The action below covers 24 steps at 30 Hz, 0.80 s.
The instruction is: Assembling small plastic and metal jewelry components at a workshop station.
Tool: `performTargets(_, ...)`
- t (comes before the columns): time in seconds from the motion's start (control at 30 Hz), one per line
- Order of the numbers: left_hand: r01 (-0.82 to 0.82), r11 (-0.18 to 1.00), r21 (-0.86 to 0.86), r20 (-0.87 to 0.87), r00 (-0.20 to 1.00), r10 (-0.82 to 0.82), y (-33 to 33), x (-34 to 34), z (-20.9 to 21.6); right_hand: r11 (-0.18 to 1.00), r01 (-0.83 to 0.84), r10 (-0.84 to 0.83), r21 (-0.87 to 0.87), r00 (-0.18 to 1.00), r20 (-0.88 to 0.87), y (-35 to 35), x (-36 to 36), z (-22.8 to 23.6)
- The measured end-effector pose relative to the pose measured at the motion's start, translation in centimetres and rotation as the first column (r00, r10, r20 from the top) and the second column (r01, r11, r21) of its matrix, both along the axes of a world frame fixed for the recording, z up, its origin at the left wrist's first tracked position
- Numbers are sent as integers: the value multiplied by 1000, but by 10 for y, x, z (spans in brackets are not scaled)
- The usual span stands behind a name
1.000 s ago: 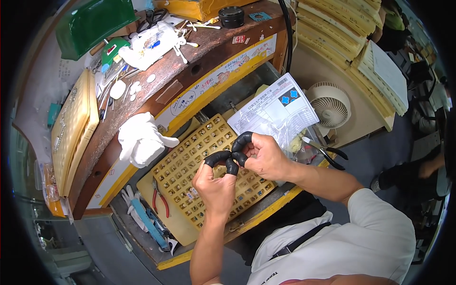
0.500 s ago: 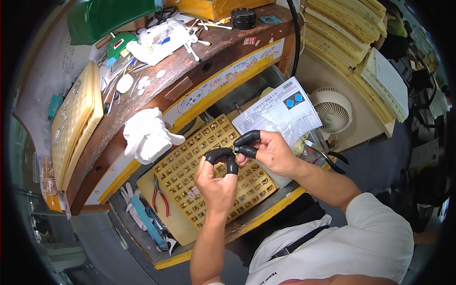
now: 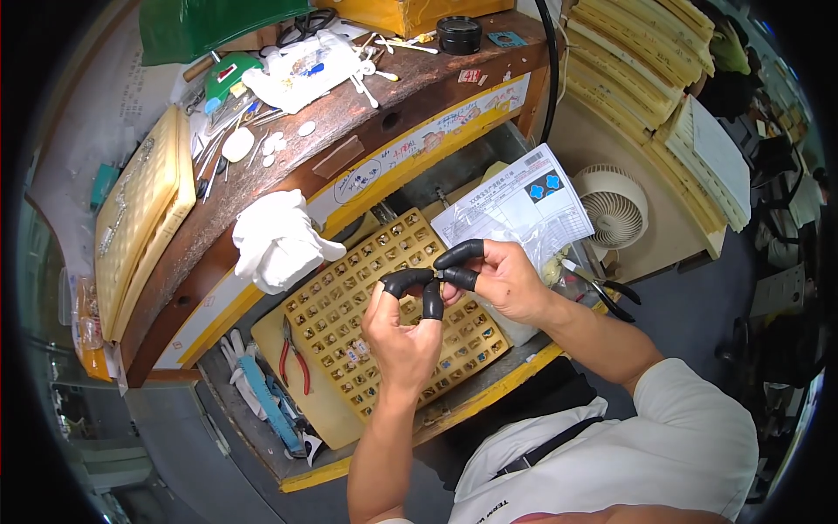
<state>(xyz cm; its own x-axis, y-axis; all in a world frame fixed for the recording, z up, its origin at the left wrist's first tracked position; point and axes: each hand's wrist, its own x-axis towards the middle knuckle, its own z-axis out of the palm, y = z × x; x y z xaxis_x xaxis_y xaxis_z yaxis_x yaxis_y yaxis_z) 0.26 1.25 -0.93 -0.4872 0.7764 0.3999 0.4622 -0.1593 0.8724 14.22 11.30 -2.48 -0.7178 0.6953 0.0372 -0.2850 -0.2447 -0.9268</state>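
My left hand (image 3: 403, 336) and my right hand (image 3: 504, 278) meet above a yellow compartment tray (image 3: 347, 428), each with black covers on thumb and index finger. Their fingertips press together around something tiny, mostly hidden by the covers, so its kind cannot be made out. Small ring-like metal pieces, some with blue parts, sit in many of the tray's square pockets. Red-handled pliers (image 3: 299, 367) lie on the tray's plain left margin, left of my left hand. Beyond my right hand, a printed paper sheet (image 3: 506, 203) in a clear plastic bag overlaps the drawer's far right part.
The tray rests in an open drawer with a yellow front edge (image 3: 327, 474). A white cloth (image 3: 281, 244) hangs at the curved wooden bench (image 3: 262, 188). Black-handled pliers (image 3: 615, 299) lie right of my right hand, near a round fan (image 3: 613, 205). Stacked yellow trays (image 3: 624, 65) stand beyond.
The view has shifted slightly, so the bench and cloth appear a little farther right. Both hands stay fingertip to fingertip over the tray, with hardly any movement.
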Motion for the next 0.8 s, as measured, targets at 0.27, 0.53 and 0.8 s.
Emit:
performTargets(0.27,14,1000,14,17,1000,-14,0,0,0,1000,3,-3,-15,1000,-19,-1,0,1)
performTargets(0.53,17,1000,26,32,999,-17,0,0,-1,1000,9,-9,-28,1000,-13,-1,1,1)
performTargets(0.8,53,998,31,20,998,-54,-1,0,2,1000,16,-16,5,999,-28,0,2,0)
